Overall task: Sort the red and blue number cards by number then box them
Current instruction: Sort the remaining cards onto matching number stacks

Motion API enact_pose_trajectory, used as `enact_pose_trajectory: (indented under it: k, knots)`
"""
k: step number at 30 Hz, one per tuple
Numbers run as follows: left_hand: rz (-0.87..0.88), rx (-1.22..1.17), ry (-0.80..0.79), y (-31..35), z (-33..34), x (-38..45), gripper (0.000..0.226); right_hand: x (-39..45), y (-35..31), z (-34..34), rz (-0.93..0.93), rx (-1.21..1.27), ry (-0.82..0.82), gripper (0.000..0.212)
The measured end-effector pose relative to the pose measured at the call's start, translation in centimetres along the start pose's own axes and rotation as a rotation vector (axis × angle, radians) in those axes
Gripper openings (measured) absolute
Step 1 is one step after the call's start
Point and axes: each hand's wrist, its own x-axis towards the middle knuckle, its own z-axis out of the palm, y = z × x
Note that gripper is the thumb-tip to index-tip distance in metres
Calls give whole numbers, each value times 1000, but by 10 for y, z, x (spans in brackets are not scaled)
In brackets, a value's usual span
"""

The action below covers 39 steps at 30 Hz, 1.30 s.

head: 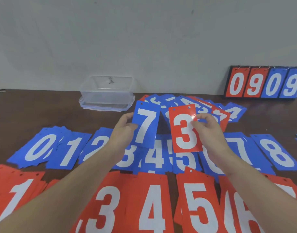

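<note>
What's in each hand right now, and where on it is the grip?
The left hand pinches the blue 7 card by its left edge. The right hand pinches the red 3 card by its right edge.
</note>
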Motion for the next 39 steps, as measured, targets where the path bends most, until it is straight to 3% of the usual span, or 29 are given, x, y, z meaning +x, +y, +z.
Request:
enact_pose_trajectory:
  k: [5, 10, 13, 18, 25, 29, 34, 36, 39]
  knots:
    - [22, 26, -97, -7, 17, 2, 28, -3, -4, -25, 4, -26, 52, 17]
    - [72, 33, -301, -2, 67, 2, 73, -9, 9, -76, 17, -15, 148, 23]
    - [71, 26, -364, 3, 98, 2, 84, -10, 18, -108, 22, 11, 201, 36]
    - [56, 29, -421, 19, 154, -5, 84, -6, 22, -159, 1, 64, 308, 55]
    - [31, 161, -468, 14, 242, 3, 62, 4, 25, -217, 28, 63, 328, 58]
    - [187, 515, -401, -3, 274, 13, 53, 7, 31, -239, 39, 24, 271, 68]
    - [295, 804, -235, -15, 283, 17, 77, 18, 26, -241, 46, -21, 72, 88]
    - [284, 727, -157, -12, 275, 18, 71, 22, 21, -229, 60, -8, -23, 81]
    - [293, 628, -117, -11, 244, 15, 56, 26, 11, -199, 47, 23, -165, 53]
